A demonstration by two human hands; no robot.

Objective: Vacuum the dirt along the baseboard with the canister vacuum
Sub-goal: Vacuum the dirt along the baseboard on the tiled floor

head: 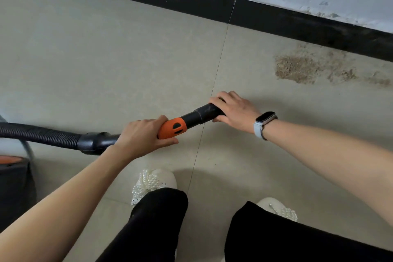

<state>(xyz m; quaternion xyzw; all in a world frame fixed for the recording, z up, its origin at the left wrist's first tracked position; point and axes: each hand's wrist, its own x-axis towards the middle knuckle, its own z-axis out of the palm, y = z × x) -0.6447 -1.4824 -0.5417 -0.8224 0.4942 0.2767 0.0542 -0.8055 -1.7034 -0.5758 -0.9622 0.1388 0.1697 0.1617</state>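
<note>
Orange-collared vacuum tube (192, 120) gripped by both hands' fingers (217, 100), apart from dirt (297, 69).

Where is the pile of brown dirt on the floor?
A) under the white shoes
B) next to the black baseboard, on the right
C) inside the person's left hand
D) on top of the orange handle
B: the brown dirt lies on the floor tile right beside the black baseboard, past the right hand, away from shoes and handle.

Canister (12, 176) cut by left edge; right hand (236, 110) hides tube end
</note>
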